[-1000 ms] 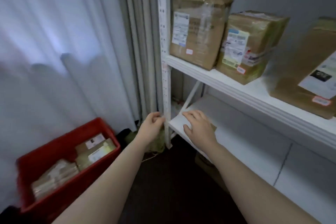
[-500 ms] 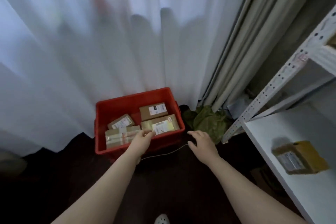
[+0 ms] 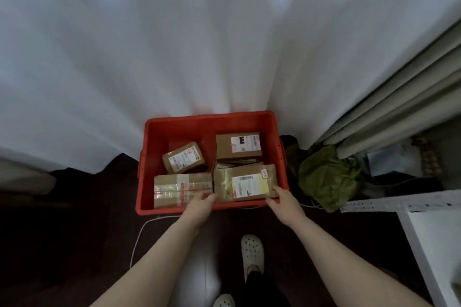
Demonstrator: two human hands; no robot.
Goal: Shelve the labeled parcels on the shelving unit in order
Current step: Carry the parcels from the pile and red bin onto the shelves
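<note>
A red crate (image 3: 179,123) stands on the dark floor in front of a white curtain and holds several brown labeled parcels. At its front right lies a parcel with a yellow-white label (image 3: 245,182). My left hand (image 3: 200,204) touches this parcel's left front corner and my right hand (image 3: 282,200) holds its right front corner. To its left lies a taped parcel (image 3: 180,188). Behind are a small tilted parcel (image 3: 183,157) and a box with a white label (image 3: 238,144). A white shelf (image 3: 439,239) shows at the lower right.
A crumpled green bag (image 3: 326,177) lies on the floor right of the crate. Grey drapes (image 3: 399,97) hang at the right. A white cable (image 3: 139,237) runs across the floor. A white clog (image 3: 252,252) is below the crate.
My view swung from the shelving unit down to the red crate. Both hands left the lower shelf and came onto the front right parcel in the crate.
</note>
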